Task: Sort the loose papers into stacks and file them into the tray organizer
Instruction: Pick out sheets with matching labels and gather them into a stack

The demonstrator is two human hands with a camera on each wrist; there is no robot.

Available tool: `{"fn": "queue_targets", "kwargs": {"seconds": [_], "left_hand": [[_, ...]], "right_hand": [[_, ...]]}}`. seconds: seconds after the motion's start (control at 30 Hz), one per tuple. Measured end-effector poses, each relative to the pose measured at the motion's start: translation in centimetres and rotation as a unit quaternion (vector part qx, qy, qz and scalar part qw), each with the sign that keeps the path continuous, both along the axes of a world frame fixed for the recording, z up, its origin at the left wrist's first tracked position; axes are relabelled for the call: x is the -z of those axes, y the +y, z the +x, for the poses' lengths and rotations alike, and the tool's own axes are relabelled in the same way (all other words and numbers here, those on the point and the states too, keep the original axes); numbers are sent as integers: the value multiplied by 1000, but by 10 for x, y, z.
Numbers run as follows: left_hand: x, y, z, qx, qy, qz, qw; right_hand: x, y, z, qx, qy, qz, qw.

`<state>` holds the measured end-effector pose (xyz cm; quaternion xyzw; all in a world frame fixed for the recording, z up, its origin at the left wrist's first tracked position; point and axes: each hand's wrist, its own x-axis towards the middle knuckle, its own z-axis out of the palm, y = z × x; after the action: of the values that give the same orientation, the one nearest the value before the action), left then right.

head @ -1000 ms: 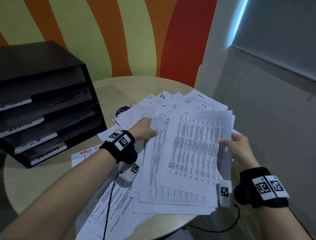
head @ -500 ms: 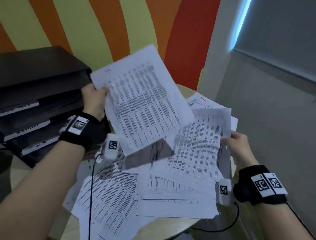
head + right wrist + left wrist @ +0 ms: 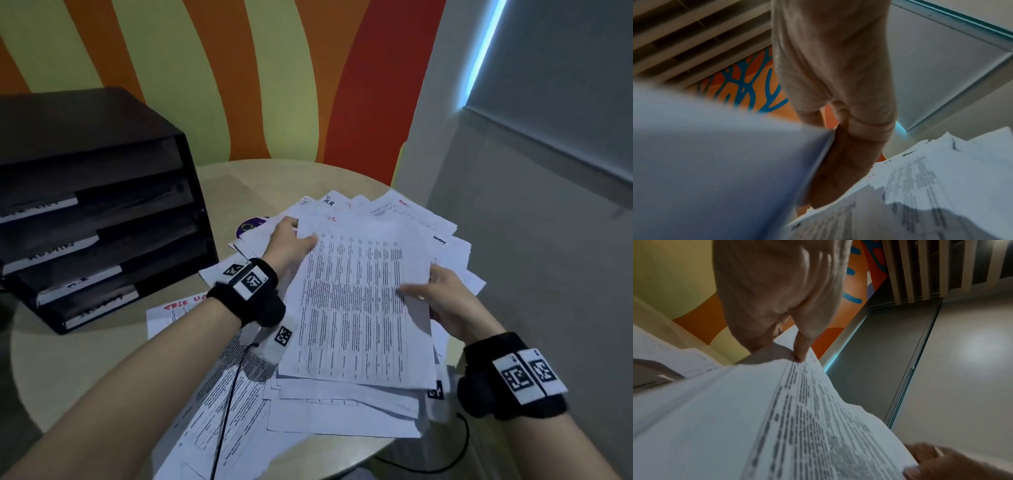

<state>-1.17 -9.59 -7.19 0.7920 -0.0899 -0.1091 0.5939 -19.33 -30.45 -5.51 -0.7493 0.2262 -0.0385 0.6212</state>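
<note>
A thin bundle of white sheets printed with tables (image 3: pixel 356 308) is held slightly above the loose paper pile (image 3: pixel 342 411) on the round table. My left hand (image 3: pixel 291 240) pinches its top left corner, and in the left wrist view the fingers (image 3: pixel 800 352) press on the paper's edge (image 3: pixel 797 418). My right hand (image 3: pixel 442 298) grips the bundle's right edge; in the right wrist view its fingers (image 3: pixel 838 162) curl under the sheets (image 3: pixel 715 162). The black tray organizer (image 3: pixel 102 222) stands at the left with white labels on its shelves.
More papers fan out behind the bundle towards the table's far right edge. A sheet with red handwriting (image 3: pixel 171 315) lies in front of the organizer, a purple disc (image 3: pixel 248 226) peeks out behind the pile. Bare beige table (image 3: pixel 85 359) shows at the left. Wall close on the right.
Half a second ago my left hand held one printed sheet up near the organizer. It has since brought it down onto the sheets in my right hand, which stayed in place.
</note>
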Motion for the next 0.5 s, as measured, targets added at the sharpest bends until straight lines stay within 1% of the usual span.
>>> {"fn": "queue_targets", "kwargs": {"seconds": [0.03, 0.1, 0.13, 0.2, 0.27, 0.33, 0.43, 0.5], "left_hand": [[2, -1, -1, 13, 20, 0, 1000], [3, 3, 0, 28, 42, 15, 999], [4, 7, 3, 31, 39, 29, 998], [10, 17, 11, 37, 5, 105, 994], [13, 25, 14, 63, -25, 198, 978], [17, 26, 15, 84, -40, 266, 959], [20, 24, 14, 97, -61, 331, 937], [19, 19, 12, 106, -82, 367, 921]], "right_hand": [[4, -4, -2, 7, 14, -31, 999], [7, -10, -8, 61, 32, -63, 996], [6, -12, -11, 98, 27, -69, 992], [2, -18, -21, 159, 14, -44, 986], [-5, -21, -30, 192, 0, -23, 981], [-12, -23, -35, 211, -8, -28, 977], [-15, -23, -37, 230, -13, -9, 973], [-13, -24, -38, 234, -4, -16, 972]]}}
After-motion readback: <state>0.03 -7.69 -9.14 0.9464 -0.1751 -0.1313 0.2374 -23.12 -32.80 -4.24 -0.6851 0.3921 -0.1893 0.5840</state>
